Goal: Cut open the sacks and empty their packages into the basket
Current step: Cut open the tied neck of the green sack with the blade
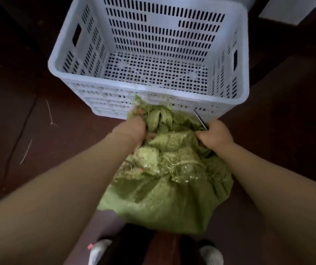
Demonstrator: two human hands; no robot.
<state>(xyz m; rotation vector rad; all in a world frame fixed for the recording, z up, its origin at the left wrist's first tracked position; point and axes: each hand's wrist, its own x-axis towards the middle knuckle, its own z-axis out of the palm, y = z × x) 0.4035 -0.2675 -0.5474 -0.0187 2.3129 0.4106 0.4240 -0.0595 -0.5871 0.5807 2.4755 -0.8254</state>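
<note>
Dark reddish floor (19, 73), pale straws (49, 111) scattered on it at left, white shoes (97, 253) at bottom edge, white panel (291, 6) top right.

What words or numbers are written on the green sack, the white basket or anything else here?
None can be read. The green sack, the white basket and the metal blade show no words, numbers or signs.
The small pink marks on the sack are too blurred to tell.
</note>
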